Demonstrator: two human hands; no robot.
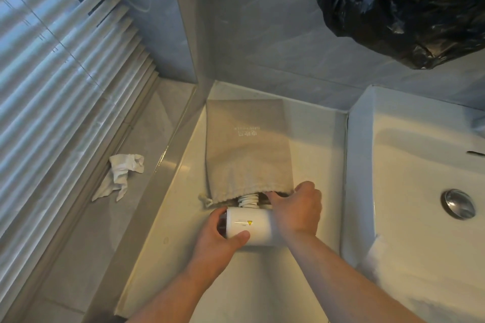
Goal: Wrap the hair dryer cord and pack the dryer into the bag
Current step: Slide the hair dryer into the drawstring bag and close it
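A white hair dryer point(252, 225) lies on the counter point(315, 152) with its barrel crosswise at the mouth of a beige drawstring bag point(246, 149). Its handle, wound with the white cord point(248, 200), reaches into the bag's opening. My left hand point(223, 238) grips the barrel's left end, thumb on top. My right hand point(299, 207) covers the barrel's right end, and its fingers hold the bag's rim open. The bag lies flat, bottom toward the wall.
A white washbasin point(409, 191) with a chrome drain plug point(458, 203) borders the counter on the right. A black plastic bag point(404, 5) hangs above. A crumpled white cloth point(120, 173) lies on the ledge by the window blinds point(60, 65) at the left.
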